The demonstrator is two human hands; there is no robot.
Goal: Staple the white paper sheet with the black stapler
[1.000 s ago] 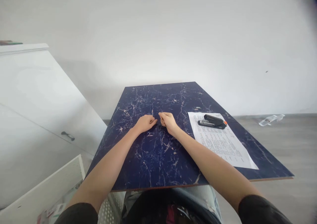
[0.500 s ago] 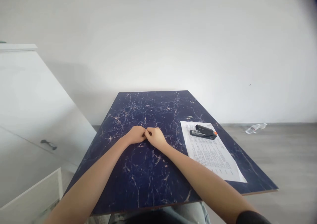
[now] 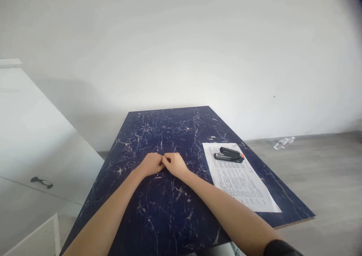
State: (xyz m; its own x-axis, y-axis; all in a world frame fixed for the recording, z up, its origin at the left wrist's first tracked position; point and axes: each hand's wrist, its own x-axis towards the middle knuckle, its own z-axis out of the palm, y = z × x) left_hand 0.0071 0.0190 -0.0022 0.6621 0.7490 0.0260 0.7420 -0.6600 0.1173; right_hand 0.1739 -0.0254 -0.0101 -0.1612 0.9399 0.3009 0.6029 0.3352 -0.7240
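Note:
My left hand [image 3: 152, 164] and my right hand [image 3: 174, 164] meet over the middle of the dark blue marbled table [image 3: 158, 124]. Both have curled fingers, with the fingertips pressed together where they touch. Anything between them is hidden. To the right of my right hand lies a printed sheet of paper [image 3: 240, 186], which seems to have another sheet under it. On its upper part rests a black stapler [image 3: 230, 155] with an orange-red spot at one end, its top arm raised from the base. Just beyond the paper is a small greyish piece [image 3: 213, 137], too small to name.
A white cabinet [image 3: 34, 135] with a dark handle stands on the left, a white-framed panel [image 3: 36, 237] below it. Behind the table rises a pale wall [image 3: 175, 52]. A clear plastic bottle [image 3: 283, 143] lies on the grey floor at the right.
The view has shifted and tilted slightly, so the cabinet sits further left and lower. My hands stay together in the same closed pose; the stapler and paper have not moved on the table.

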